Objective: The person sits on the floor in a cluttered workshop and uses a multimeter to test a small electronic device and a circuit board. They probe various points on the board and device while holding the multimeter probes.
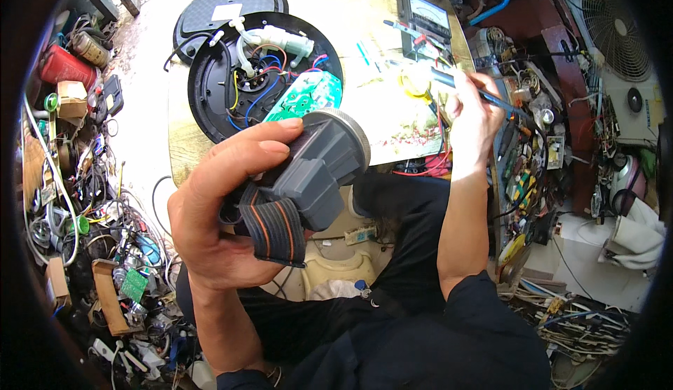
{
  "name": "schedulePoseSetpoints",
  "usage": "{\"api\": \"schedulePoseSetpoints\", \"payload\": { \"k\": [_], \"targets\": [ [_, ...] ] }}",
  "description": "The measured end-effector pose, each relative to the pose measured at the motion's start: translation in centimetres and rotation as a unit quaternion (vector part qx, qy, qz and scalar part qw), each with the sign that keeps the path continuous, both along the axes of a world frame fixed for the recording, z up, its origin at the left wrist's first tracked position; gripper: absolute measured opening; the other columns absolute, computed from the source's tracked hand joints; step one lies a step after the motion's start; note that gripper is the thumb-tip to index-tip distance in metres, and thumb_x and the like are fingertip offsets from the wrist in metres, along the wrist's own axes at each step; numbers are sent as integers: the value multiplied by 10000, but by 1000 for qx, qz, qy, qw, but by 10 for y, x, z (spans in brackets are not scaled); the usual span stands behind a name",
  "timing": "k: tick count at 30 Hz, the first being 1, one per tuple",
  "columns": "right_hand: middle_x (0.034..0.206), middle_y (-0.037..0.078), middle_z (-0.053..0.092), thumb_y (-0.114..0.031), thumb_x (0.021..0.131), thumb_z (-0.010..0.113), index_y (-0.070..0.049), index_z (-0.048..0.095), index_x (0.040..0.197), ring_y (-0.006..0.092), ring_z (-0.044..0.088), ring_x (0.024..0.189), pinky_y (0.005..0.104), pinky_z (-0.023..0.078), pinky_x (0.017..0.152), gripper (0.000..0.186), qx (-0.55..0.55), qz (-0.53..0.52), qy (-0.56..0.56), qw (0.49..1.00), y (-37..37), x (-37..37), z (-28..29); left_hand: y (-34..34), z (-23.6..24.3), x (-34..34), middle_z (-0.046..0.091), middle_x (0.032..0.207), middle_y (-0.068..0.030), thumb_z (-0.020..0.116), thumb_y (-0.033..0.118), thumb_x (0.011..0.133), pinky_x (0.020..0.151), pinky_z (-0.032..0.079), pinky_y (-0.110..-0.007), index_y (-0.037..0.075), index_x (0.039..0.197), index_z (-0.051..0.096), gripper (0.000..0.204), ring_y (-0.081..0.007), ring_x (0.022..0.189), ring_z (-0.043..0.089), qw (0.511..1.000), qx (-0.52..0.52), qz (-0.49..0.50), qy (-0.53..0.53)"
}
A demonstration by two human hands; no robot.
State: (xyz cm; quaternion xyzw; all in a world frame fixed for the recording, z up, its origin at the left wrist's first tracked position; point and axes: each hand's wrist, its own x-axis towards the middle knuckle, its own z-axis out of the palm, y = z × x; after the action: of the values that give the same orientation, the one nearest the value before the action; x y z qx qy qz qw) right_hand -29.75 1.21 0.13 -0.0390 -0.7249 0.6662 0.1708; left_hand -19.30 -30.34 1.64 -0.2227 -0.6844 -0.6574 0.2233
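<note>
My left hand [210, 215] grips a grey headlamp [315, 180] with a ridged metal rim and a black-and-orange striped strap [273, 229]. My right hand [470, 124] holds a dark blue pen-shaped tool [445, 78], like a soldering iron, over the right side of the pale worktop [382, 141], by a yellow object [413, 85] and red wires. Beyond the headlamp lies an open round black appliance housing [210, 110] with tubing, coloured wires and a green circuit board [308, 96]; its black lid [196, 29] rests behind.
A meter [427, 18] sits at the back right of the worktop. Heaps of cables, boards and containers, with a red container [66, 64], crowd the left. More parts and tools pile up on the right, beside a fan [617, 29]. A cream stool [336, 267] shows between my legs.
</note>
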Motion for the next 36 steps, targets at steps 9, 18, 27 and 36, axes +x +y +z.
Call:
{"api": "schedulePoseSetpoints", "payload": {
  "k": [9,18,27,36],
  "targets": [
    [738,62,657,-103,966,640,-26,632,950,100,523,529,223,402,506,79,-196,-1,-16,981,26,-5,-4,-8,1,4,623,1285,-304,855,111,752,1019,508,-445,-13,1280,536,630,-351,1203,634,1000,-25,-14,-7],
    [756,70,657,-127,969,625,-36,609,977,120,527,553,235,413,536,93,-206,40,-7,978,28,-3,-5,-15,9,5,621,1294,-297,825,67,738,1025,504,-419,-25,1265,544,604,-336,1205,634,999,-26,-19,-35],
    [741,58,602,-88,944,673,13,625,1042,134,535,569,238,410,540,149,-88,130,59,986,-5,20,-5,-40,7,10,697,1201,-234,794,-50,641,948,545,-356,-40,1193,593,587,-265,1072,706,993,-54,49,-92],
    [760,74,620,-69,931,660,32,635,1039,109,512,557,239,398,516,150,-35,185,56,981,-21,34,-3,-33,-2,5,700,1197,-218,803,-42,665,950,549,-349,-40,1239,563,622,-237,1065,704,989,-84,67,-103]
  ]
}}
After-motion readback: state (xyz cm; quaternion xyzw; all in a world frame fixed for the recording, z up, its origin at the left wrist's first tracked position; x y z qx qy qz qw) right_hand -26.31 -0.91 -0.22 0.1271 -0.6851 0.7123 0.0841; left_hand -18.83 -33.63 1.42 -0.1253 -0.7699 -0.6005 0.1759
